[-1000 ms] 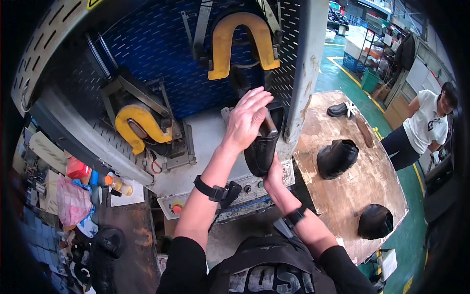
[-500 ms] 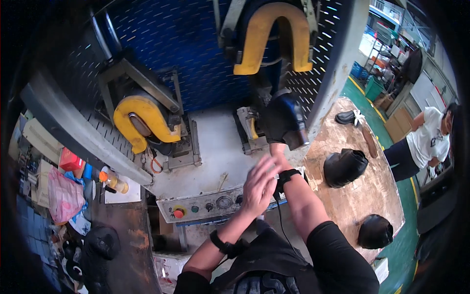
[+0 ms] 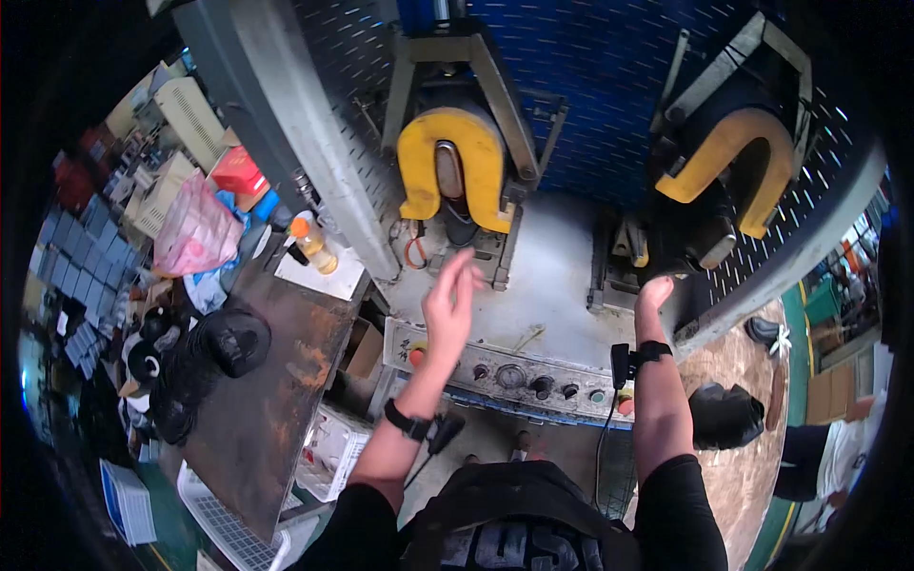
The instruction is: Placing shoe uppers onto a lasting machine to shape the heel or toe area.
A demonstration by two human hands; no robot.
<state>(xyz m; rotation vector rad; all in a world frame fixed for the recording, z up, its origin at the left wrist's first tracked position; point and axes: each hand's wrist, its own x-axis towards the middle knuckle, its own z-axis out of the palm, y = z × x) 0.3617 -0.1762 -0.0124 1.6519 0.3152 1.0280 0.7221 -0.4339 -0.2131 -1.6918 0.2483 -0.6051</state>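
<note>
My left hand (image 3: 452,300) is raised with its fingers stretched out and holds nothing. It hovers over the front of the white machine bed (image 3: 555,271), just before the left yellow U-shaped clamp (image 3: 481,152). At the right station, my right hand (image 3: 654,292) is at the near lower end of a black shoe upper (image 3: 684,240), which sits below the right yellow clamp (image 3: 766,157). Its fingers are mostly hidden by the upper and seem closed round it. A strap with a small black device is on each wrist.
A control panel (image 3: 509,378) with knobs, a gauge and red buttons runs along the machine's front. At right, a wooden table (image 3: 709,366) bears another black upper (image 3: 725,416). At left stand a dark metal table (image 3: 286,390), an orange-capped bottle (image 3: 316,249) and a grey post (image 3: 314,124).
The view has turned left. My left hand has moved from beside my right wrist toward the left station. My right hand remains at the black shoe upper.
</note>
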